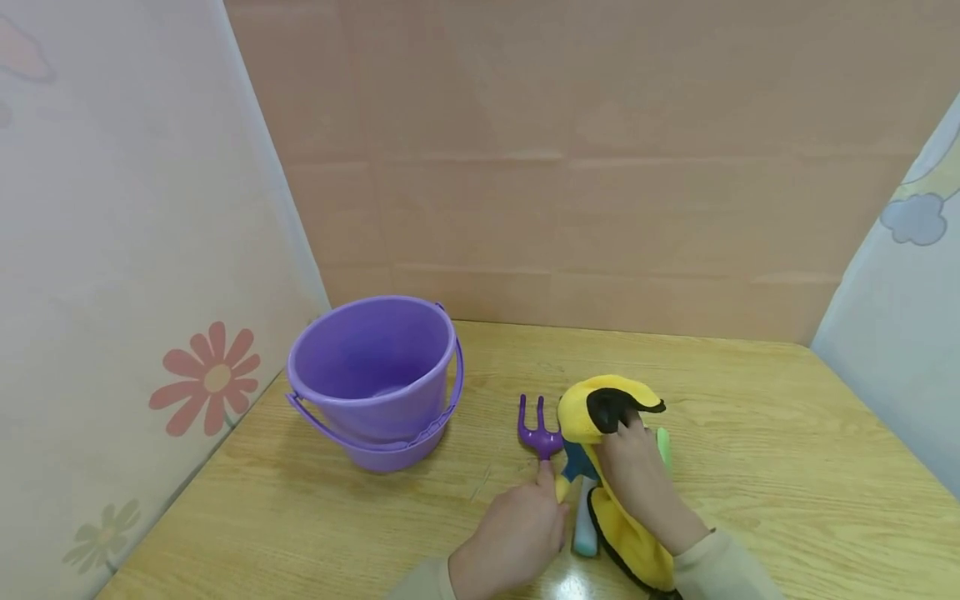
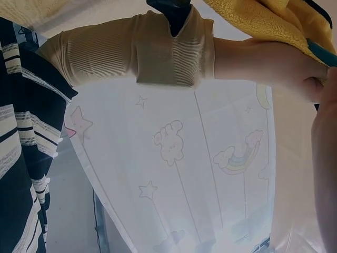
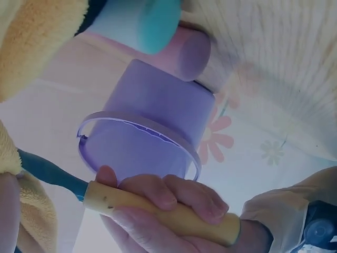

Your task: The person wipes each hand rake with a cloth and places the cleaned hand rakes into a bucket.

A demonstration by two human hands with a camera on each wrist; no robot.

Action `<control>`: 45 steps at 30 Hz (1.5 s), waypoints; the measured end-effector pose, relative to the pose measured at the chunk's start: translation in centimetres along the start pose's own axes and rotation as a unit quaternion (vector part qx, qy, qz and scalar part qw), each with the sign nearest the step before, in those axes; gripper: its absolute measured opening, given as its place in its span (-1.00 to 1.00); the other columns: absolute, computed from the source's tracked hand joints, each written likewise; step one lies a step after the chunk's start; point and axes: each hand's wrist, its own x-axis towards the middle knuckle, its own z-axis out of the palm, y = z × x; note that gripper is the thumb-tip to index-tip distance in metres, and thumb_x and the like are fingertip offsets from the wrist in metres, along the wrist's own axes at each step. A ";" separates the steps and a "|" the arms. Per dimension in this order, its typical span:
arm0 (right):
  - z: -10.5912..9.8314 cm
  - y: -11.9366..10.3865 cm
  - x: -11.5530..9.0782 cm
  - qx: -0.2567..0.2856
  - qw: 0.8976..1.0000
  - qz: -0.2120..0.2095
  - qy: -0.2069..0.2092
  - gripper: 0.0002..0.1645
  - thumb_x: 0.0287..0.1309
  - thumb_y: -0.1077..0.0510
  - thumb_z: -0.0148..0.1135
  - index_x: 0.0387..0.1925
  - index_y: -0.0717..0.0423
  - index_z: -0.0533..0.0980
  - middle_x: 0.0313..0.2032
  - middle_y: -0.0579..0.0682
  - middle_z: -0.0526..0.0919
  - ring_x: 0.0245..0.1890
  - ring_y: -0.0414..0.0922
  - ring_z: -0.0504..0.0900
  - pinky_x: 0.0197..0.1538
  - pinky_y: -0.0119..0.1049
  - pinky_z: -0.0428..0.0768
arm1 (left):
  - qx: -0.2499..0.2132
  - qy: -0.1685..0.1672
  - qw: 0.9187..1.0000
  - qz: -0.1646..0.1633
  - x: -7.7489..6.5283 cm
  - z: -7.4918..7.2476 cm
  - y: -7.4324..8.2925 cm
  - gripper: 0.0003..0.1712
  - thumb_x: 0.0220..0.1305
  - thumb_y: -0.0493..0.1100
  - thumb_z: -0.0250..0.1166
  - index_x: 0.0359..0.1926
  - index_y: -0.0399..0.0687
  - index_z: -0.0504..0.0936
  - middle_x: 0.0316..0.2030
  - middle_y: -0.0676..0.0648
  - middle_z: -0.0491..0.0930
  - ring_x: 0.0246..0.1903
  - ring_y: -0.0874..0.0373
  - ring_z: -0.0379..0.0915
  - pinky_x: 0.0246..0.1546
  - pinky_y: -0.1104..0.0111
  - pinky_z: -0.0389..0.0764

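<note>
My left hand [image 1: 517, 533] grips a garden hand tool by its yellow handle [image 3: 126, 203], fingers wrapped round it. The tool's dark blue-teal neck [image 3: 55, 176] runs into a fuzzy yellow cloth [image 1: 581, 417] with black trim, so its head is hidden. With my right hand [image 1: 637, 475], I hold the cloth around that end; part of the cloth hangs down below the wrist. Beside the left hand, a purple fork [image 1: 538, 440] lies on the table, tines pointing away. A pale blue handle with a teal end [image 1: 585, 537] lies beneath the tool.
A purple bucket [image 1: 375, 425] with its handle lowered stands upright on the wooden table [image 1: 787, 450], to the left. Part of a green object [image 1: 663, 446] shows beside the right hand. In the right wrist view, a pink-purple rounded handle [image 3: 195, 55] lies beside the teal-ended one.
</note>
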 end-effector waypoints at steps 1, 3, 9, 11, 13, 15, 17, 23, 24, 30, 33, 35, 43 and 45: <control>0.0 0.0 0.0 0.004 1.000 0.001 0.000 -0.47 0.42 0.01 -0.51 -0.35 0.24 0.36 -0.51 0.09 0.40 -0.50 0.14 0.43 -0.71 -0.18 0.29 | 0.002 0.001 1.000 0.002 0.0 0.0 0.0 -0.40 0.28 -0.08 0.13 0.15 -0.49 0.32 -0.74 0.02 0.38 -0.65 0.23 0.44 -0.70 0.45 0.39; -0.1 -0.1 -0.1 0.010 1.000 0.005 -0.002 -0.47 0.42 0.04 -0.51 -0.34 0.24 0.37 -0.48 0.10 0.42 -0.47 0.15 0.44 -0.66 -0.15 0.36 | 0.008 0.007 1.000 0.011 -0.1 0.0 0.0 -0.40 0.28 -0.08 0.14 0.15 -0.50 0.32 -0.75 0.03 0.35 -0.67 0.24 0.42 -0.72 0.46 0.37; 0.0 -0.1 -0.3 -0.005 1.000 0.027 0.004 -0.47 0.41 0.06 -0.54 -0.24 0.31 0.36 -0.37 0.21 0.47 -0.51 0.16 0.43 -0.70 -0.12 0.43 | 0.012 0.015 1.000 0.020 -0.3 0.3 -0.1 -0.37 0.28 -0.08 0.13 0.16 -0.53 0.28 -0.78 0.05 0.31 -0.74 0.25 0.34 -0.77 0.47 0.30; 0.0 0.1 -0.4 -0.012 0.999 0.036 0.002 -0.47 0.40 0.05 -0.54 -0.23 0.32 0.33 -0.35 0.26 0.44 -0.55 0.14 0.43 -0.72 -0.12 0.43 | 0.010 0.014 1.000 0.019 -0.4 0.3 0.0 -0.36 0.29 -0.07 0.12 0.17 -0.53 0.27 -0.78 0.06 0.29 -0.76 0.27 0.30 -0.79 0.48 0.27; 0.0 0.2 -0.4 -0.017 0.999 0.037 0.000 -0.46 0.39 0.04 -0.56 -0.23 0.36 0.31 -0.35 0.29 0.40 -0.57 0.10 0.43 -0.70 -0.13 0.46 | 0.003 0.004 1.000 0.015 -0.4 0.3 0.0 -0.35 0.30 -0.06 0.11 0.19 -0.52 0.25 -0.78 0.07 0.28 -0.77 0.28 0.26 -0.79 0.48 0.25; 0.0 0.4 -0.4 -0.021 0.999 0.030 -0.003 -0.46 0.40 0.05 -0.57 -0.29 0.37 0.29 -0.39 0.28 0.37 -0.60 0.05 0.42 -0.66 -0.15 0.48 | 0.003 0.001 1.000 0.018 -0.5 0.3 0.0 -0.35 0.31 -0.06 0.10 0.19 -0.53 0.24 -0.79 0.08 0.25 -0.78 0.30 0.23 -0.80 0.48 0.24; 0.0 0.5 -0.4 -0.026 0.999 0.025 -0.001 -0.45 0.39 0.06 -0.59 -0.36 0.37 0.29 -0.43 0.25 0.35 -0.65 -0.01 0.37 -0.70 -0.18 0.45 | 0.006 0.000 1.000 0.022 -0.6 0.3 0.1 -0.35 0.31 -0.06 0.09 0.19 -0.54 0.24 -0.80 0.09 0.23 -0.78 0.31 0.22 -0.81 0.49 0.22; -0.2 0.7 -0.2 -0.001 0.999 0.035 -0.009 -0.96 0.21 0.40 -0.12 -0.35 0.33 0.29 -0.47 0.23 0.38 -0.67 -0.03 0.37 -0.67 -0.17 0.48 | -0.002 0.000 0.999 0.032 -0.7 0.3 -0.1 -0.34 0.32 -0.06 0.08 0.21 -0.54 0.21 -0.79 0.10 0.21 -0.78 0.31 0.19 -0.80 0.49 0.22; -0.2 0.7 -0.1 0.003 0.999 0.040 -0.015 -0.89 0.07 0.47 -0.02 -0.33 0.32 0.29 -0.46 0.22 0.38 -0.68 -0.04 0.36 -0.66 -0.19 0.49 | -0.004 0.000 0.999 0.034 -0.6 0.3 -0.2 -0.34 0.33 -0.06 0.07 0.21 -0.54 0.21 -0.79 0.11 0.21 -0.78 0.31 0.17 -0.80 0.49 0.21; -0.6 0.6 0.1 0.026 0.996 0.080 -0.039 -0.59 -0.32 0.61 0.24 -0.39 0.27 0.33 -0.52 0.11 0.36 -0.71 -0.11 0.34 -0.69 -0.23 0.44 | 0.006 0.022 0.998 0.056 -0.6 0.3 -0.5 -0.36 0.31 -0.08 0.09 0.17 -0.57 0.25 -0.79 0.11 0.21 -0.78 0.32 0.18 -0.80 0.50 0.21; -0.8 0.6 0.1 0.036 0.993 0.099 -0.048 -0.67 -0.28 0.61 0.21 -0.52 0.26 0.33 -0.64 0.05 0.34 -0.71 -0.11 0.34 -0.70 -0.23 0.39 | 0.003 0.019 0.998 0.055 -0.7 0.3 -0.5 -0.36 0.31 -0.08 0.09 0.18 -0.56 0.24 -0.78 0.11 0.22 -0.77 0.32 0.18 -0.79 0.49 0.22; -1.0 0.6 0.2 0.041 0.992 0.108 -0.053 -0.70 -0.24 0.60 0.17 -0.57 0.25 0.31 -0.69 0.01 0.29 -0.72 -0.14 0.30 -0.70 -0.27 0.35 | 0.002 0.017 0.998 0.054 -0.7 0.3 -0.4 -0.36 0.32 -0.07 0.09 0.18 -0.55 0.24 -0.78 0.11 0.22 -0.77 0.32 0.17 -0.79 0.49 0.21; -1.7 0.8 0.8 0.097 0.984 0.138 -0.062 -0.76 -0.09 0.58 0.08 -0.56 0.23 0.35 -0.66 -0.08 0.28 -0.64 -0.23 0.23 -0.61 -0.35 0.33 | -0.002 0.027 0.998 0.057 -0.5 0.2 -0.7 -0.40 0.32 -0.09 0.09 0.16 -0.54 0.28 -0.77 0.14 0.19 -0.78 0.34 0.11 -0.79 0.53 0.19; -1.9 0.7 0.9 0.107 0.980 0.151 -0.072 -0.77 -0.05 0.56 0.07 -0.55 0.22 0.35 -0.65 -0.08 0.28 -0.62 -0.22 0.24 -0.59 -0.35 0.33 | -0.014 0.027 0.998 0.057 -0.5 0.2 -0.7 -0.40 0.32 -0.10 0.08 0.16 -0.55 0.27 -0.76 0.15 0.21 -0.77 0.35 0.11 -0.79 0.53 0.19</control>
